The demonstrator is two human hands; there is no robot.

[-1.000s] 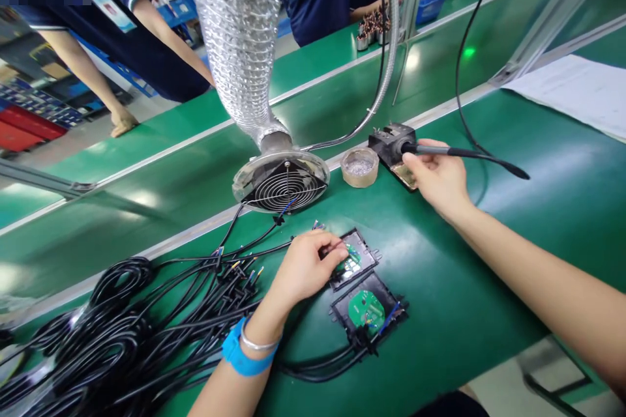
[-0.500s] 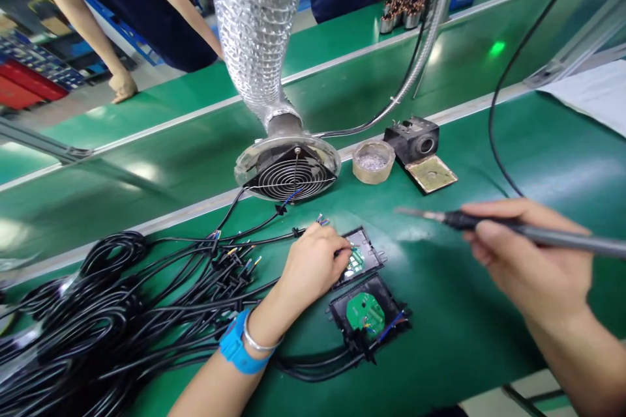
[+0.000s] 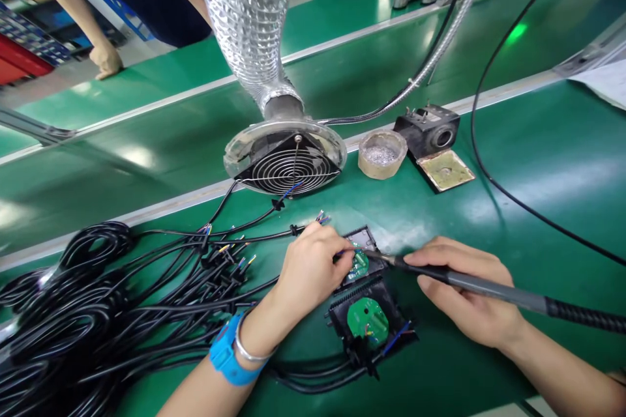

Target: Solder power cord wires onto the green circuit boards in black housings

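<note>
My right hand (image 3: pixel 467 296) is wrapped round a soldering iron (image 3: pixel 493 288), its tip over the green circuit board (image 3: pixel 360 264) in the farther black housing (image 3: pixel 364 236). At the left side of that board, my left hand (image 3: pixel 317 257) is closed in a pinch on a thin wire (image 3: pixel 345 250), mostly hidden by the fingers. The iron's tip meets or nearly meets the wire there. Closer to me lies a second black housing (image 3: pixel 342 320) holding a round green board (image 3: pixel 368 320), with blue and red wires at its right corner.
Black cables (image 3: pixel 107 313) with stripped ends pile up at the left. Behind the housings stand a fume extractor fan (image 3: pixel 293 169) on a foil duct (image 3: pixel 249 19), a round tub of solder bits (image 3: pixel 382 166) and an iron stand (image 3: pixel 430 133). A co-worker's hand (image 3: pixel 105 60) rests across the bench.
My right hand has brought the soldering iron left and down, from open space to the farther board. My left hand stays at that board, still pinching. The view has shifted slightly.
</note>
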